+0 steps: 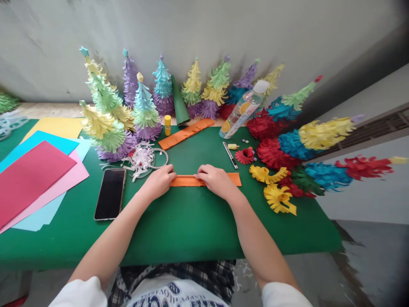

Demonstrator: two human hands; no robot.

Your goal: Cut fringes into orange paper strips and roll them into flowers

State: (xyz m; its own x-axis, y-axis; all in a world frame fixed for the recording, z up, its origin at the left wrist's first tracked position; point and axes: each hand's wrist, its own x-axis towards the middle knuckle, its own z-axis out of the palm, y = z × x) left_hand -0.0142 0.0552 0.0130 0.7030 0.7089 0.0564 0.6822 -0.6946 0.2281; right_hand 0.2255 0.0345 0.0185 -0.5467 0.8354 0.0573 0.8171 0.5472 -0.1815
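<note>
Green tabletop (pixel 179 234) nearest, orange paper strip (pixel 186 181) lying across it, left hand (pixel 161 181) pinching the strip's left end, right hand (pixel 215 181) pinching its far edge near the middle, yellow glue stick (pixel 168 125) beyond, fringed paper trees (pixel 143 108), grey wall (pixel 198 25) behind

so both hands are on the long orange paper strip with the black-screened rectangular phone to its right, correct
Wrong side: the head view shows the black-screened rectangular phone left of the long orange paper strip. The left hand and right hand are on the strip.
</note>
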